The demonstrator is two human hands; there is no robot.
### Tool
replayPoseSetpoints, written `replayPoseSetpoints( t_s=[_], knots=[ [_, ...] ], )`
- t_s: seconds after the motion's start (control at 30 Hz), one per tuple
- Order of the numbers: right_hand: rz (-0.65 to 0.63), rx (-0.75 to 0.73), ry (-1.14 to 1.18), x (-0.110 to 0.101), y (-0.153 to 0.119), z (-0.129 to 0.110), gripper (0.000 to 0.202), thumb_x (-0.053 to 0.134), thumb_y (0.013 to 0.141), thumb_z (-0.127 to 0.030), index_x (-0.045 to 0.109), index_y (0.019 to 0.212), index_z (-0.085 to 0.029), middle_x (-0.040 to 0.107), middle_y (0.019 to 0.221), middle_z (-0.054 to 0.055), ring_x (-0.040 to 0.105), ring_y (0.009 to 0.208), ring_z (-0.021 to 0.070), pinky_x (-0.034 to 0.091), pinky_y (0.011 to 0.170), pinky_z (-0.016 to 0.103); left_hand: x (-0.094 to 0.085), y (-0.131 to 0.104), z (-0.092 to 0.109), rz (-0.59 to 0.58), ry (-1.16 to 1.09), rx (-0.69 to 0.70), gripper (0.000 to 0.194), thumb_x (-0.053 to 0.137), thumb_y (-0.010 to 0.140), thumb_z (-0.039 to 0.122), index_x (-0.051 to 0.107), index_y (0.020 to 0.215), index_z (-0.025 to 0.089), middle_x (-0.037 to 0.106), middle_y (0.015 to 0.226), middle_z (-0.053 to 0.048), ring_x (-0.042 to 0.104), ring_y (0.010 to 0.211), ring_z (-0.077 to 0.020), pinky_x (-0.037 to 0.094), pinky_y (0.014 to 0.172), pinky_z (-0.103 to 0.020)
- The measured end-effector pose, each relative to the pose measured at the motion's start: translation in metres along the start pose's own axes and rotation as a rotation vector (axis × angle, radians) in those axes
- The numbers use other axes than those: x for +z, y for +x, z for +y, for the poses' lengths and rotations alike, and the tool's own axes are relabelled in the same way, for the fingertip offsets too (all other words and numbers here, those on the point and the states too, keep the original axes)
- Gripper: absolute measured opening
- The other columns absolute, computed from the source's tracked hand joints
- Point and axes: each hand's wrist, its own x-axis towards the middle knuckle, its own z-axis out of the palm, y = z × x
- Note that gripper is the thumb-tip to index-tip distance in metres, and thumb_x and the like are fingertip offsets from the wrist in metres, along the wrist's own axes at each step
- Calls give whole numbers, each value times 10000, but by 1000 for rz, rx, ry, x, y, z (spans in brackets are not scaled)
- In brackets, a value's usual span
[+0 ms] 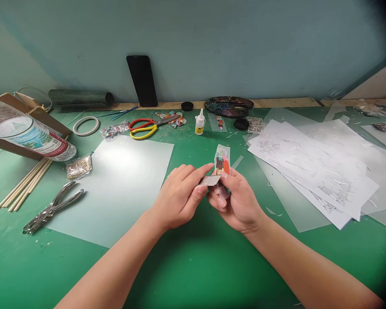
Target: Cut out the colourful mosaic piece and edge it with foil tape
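Grey and slant-ended, a small flat piece (211, 180) is pinched between the thumb and fingers of the left hand (179, 195), which is nearly closed; whether it is blade or card I cannot tell. The right hand (241, 197), fingers curled in, grips a coloured cutout (223, 159) by its lower part, partly behind that piece. Good handling probably means bracing the cutout low so it cannot bend, moving the grey edge lightly, and leaving the right thumb out of its path. Beneath lies a green tabletop (193, 274). From the left it bears a plastic bottle (35, 137), wooden sticks (24, 184), a hole punch (43, 216), a frosted sheet (131, 189), scissors (157, 122), a small nozzle bottle (199, 125) and overlapping drawings (309, 163). Behind, a phone (142, 81) leans on a blue-grey wall (193, 38).
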Motion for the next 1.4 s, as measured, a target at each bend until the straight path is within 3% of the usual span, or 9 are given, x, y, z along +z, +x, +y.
replayPoseSetpoints(
  t_s=[0.4, 1.4],
  knots=[
    [-23, -33, -12, 0, -2, -1, 316, 803, 822, -398, 571, 756, -194, 491, 494, -78, 350, 403, 41, 327, 413, 164, 1, 0, -1, 20, 2, 14, 532, 282, 1095, 431, 553, 1425, 114, 615, 918, -88, 524, 825, -218, 415, 764, -354],
    [-48, -57, -9, 2, -5, 1, 308, 809, 853, -377, 591, 761, -182, 515, 561, -69, 395, 443, 41, 352, 446, 172, 5, -1, -2, 68, -30, -7, 518, 290, 1099, 448, 544, 1433, 145, 622, 974, -82, 521, 853, -211, 405, 788, -350]
  ],
)
